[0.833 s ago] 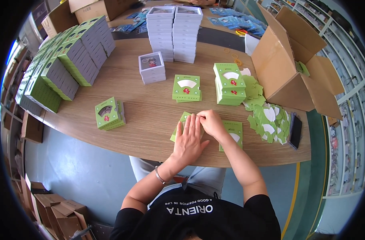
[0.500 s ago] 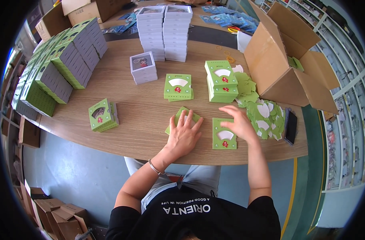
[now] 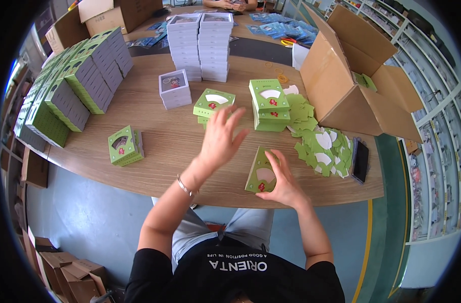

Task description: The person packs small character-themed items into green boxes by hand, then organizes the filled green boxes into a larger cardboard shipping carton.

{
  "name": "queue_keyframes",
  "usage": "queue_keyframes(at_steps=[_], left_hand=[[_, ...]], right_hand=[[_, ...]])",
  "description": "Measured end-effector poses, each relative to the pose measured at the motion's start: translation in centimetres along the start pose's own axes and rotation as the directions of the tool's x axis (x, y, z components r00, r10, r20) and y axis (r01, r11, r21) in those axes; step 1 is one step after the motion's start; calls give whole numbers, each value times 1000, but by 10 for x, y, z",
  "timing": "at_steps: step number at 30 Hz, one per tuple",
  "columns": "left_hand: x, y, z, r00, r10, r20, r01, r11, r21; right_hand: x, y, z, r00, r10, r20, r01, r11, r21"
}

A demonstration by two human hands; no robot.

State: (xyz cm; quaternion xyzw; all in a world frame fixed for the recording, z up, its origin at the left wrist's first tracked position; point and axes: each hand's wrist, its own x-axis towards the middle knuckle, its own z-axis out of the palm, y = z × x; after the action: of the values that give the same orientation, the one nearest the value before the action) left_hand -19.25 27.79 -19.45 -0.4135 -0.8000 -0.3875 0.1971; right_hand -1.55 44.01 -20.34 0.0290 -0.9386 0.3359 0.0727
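The right hand's (image 3: 287,187) fingers are spread to span the sleeve (image 3: 255,174), thumb at its near edge and fingertips at the far one, so they seem to hold it by its two ends. It lay flat half a second ago with this hand hovering over it; now it sits askew, its left edge showing some thickness. The left hand (image 3: 216,141) was pressing another sleeve on the table (image 3: 205,177); it has since lifted, and that spot is bare. Its fingers are loosely parted, with nothing visible between them, in front of the small pile (image 3: 204,99). The top of that pile looks raised and shifted, so the pressed sleeve probably went there, though the hand hides part of it. As I judge it, the work has passed from one sleeve to the next.

Just beyond the right hand are the tall pile (image 3: 270,108) of sleeves and the scraps (image 3: 331,156), then the phone (image 3: 360,164) and the carton (image 3: 326,91). Left of the left hand are two green boxes (image 3: 120,151); farther out stand the white boxes (image 3: 184,50) and the long green stacks (image 3: 81,96).
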Motion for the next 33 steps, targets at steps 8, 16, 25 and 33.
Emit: queue_keyframes(at_steps=[8,16,25,33], left_hand=[[-83,22,5,837,-351,419,528,320,-787],[-103,15,0,899,-413,147,425,738,-524],[-93,19,-36,590,-400,702,795,133,-592],[-104,23,-11,649,-509,566,676,44,-735]], right_hand=[[11,-1,41,970,-181,-164,206,966,153],[17,-11,50,967,-237,-88,244,967,68],[24,-24,43,967,-255,-6,254,966,-39],[43,-14,32,996,-55,-76,75,953,292]])
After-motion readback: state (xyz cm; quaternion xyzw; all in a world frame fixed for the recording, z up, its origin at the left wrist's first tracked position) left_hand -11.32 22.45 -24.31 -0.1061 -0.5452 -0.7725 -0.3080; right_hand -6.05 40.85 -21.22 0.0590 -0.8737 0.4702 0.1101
